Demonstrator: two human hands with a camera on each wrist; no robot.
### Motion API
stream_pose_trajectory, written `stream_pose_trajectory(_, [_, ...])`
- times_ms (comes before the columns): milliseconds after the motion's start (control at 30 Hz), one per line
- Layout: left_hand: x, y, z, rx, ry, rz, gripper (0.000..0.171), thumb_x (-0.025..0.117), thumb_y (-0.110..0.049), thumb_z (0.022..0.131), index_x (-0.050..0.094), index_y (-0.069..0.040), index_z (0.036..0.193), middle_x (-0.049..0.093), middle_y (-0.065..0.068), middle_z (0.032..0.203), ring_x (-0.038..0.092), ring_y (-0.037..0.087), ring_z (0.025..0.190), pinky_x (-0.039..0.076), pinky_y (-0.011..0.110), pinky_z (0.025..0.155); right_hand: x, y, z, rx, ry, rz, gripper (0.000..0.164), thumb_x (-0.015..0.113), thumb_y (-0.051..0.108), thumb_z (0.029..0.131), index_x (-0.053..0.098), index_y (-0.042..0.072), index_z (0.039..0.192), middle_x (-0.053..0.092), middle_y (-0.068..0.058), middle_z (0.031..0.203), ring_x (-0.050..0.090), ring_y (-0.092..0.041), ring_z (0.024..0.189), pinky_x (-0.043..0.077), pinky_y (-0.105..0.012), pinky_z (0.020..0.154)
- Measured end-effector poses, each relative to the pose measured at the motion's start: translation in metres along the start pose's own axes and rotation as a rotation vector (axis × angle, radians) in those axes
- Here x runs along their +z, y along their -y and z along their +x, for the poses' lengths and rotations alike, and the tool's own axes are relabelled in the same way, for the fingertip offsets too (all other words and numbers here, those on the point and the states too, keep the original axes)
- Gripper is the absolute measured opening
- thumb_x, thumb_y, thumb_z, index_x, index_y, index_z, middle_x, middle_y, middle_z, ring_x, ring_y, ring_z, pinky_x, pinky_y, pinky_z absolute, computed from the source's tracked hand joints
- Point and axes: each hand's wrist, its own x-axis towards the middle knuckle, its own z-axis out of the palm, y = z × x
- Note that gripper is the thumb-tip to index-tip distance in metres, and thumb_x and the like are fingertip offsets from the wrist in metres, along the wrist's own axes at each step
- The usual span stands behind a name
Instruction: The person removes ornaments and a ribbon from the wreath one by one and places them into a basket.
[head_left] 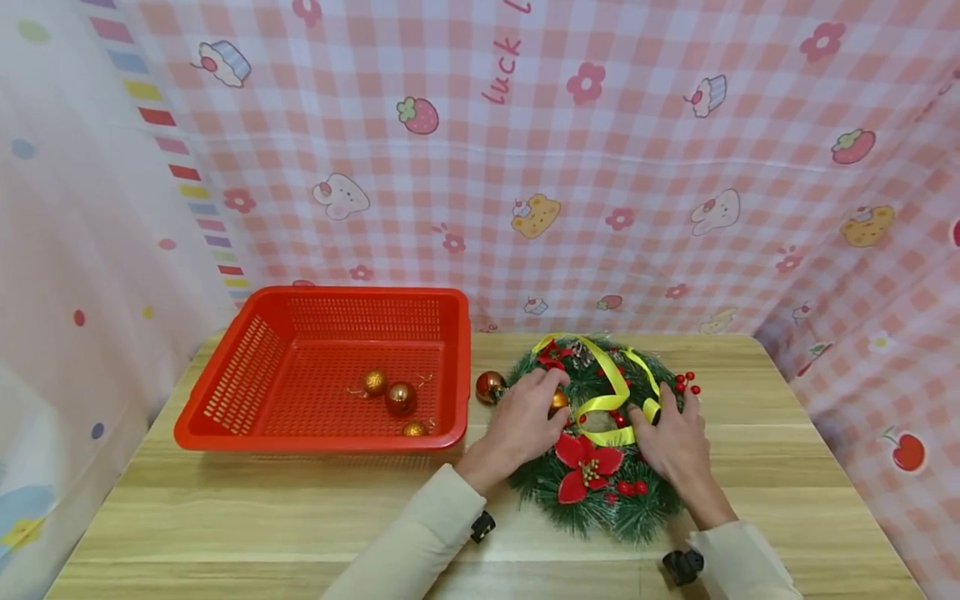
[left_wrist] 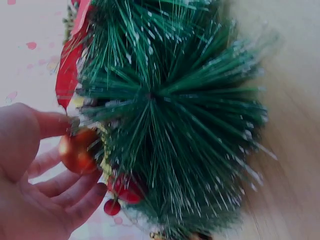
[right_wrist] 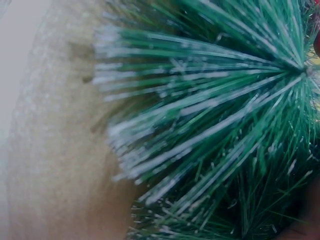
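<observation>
A round green wreath (head_left: pixel 637 508) lies on the table, trimmed with a red poinsettia (head_left: pixel 588 468), red berries, a pinecone and a loose yellow ribbon (head_left: pixel 611 375). At its left side my left hand (head_left: pixel 525 421) holds a shiny orange-gold bauble (left_wrist: pixel 79 151), the thumb near its cap and the fingers curled beneath. My right hand (head_left: pixel 678 446) grips the wreath's right side, thumb toward the middle beside a ribbon loop. Green needles with whitish tips fill much of the right wrist view, which hides that hand's fingertips.
On the left stands a red plastic basket (head_left: pixel 457 367) with a few gold baubles (head_left: pixel 401 398) inside. Another bauble (head_left: pixel 491 387) sits between the basket and the wreath. A checked curtain (head_left: pixel 465 167) hangs behind the wooden table (head_left: pixel 300 517).
</observation>
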Motion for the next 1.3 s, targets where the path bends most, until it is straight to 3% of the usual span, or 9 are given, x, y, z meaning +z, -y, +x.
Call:
stream_pose_trajectory(267, [0.008, -0.005, 0.007, -0.024, -0.014, -0.076, 0.032, 0.073, -0.017, 0.091, 0.06, -0.013, 0.12, 0.063, 0.003, 0.107, 0.059, 0.016, 0.086, 0.048, 0.022, 0.066, 0.001, 0.0, -0.001, -0.005, -0.015, 0.0, 0.083, 0.039, 0.054, 0.1, 0.013, -0.001, 0.156, -0.003, -0.036, 0.158, 0.017, -0.062, 0.136, 0.027, -0.075, 0.1])
stream_pose_trajectory(700, [0.017, -0.009, 0.011, -0.088, -0.073, -0.044, 0.032, 0.077, -0.018, 0.088, 0.062, -0.011, 0.115, 0.063, 0.005, 0.113, 0.063, 0.02, 0.098, 0.055, 0.03, 0.076, 0.002, -0.002, -0.002, -0.019, -0.014, -0.002, 0.082, 0.036, 0.054, 0.101, 0.013, -0.002, 0.156, -0.003, -0.036, 0.158, 0.018, -0.063, 0.135, 0.027, -0.076, 0.099])
stream_pose_trajectory(1133, [0.022, -0.007, 0.011, -0.051, -0.16, 0.002, 0.026, 0.076, -0.01, 0.086, 0.063, -0.01, 0.108, 0.063, 0.006, 0.102, 0.06, 0.02, 0.089, 0.053, 0.029, 0.069, 0.003, -0.001, -0.002, -0.024, -0.05, 0.0, 0.084, 0.035, 0.058, 0.101, 0.017, -0.003, 0.155, -0.002, -0.036, 0.158, 0.02, -0.063, 0.135, 0.028, -0.076, 0.099])
stream_pose_trajectory(1300, [0.022, -0.005, 0.011, -0.096, -0.139, -0.086, 0.028, 0.079, -0.018, 0.085, 0.061, -0.011, 0.106, 0.062, 0.005, 0.102, 0.062, 0.02, 0.091, 0.054, 0.027, 0.073, 0.002, -0.001, -0.002, -0.027, -0.047, 0.001, 0.084, 0.034, 0.058, 0.101, 0.017, -0.003, 0.155, -0.001, -0.036, 0.158, 0.021, -0.063, 0.134, 0.028, -0.076, 0.098])
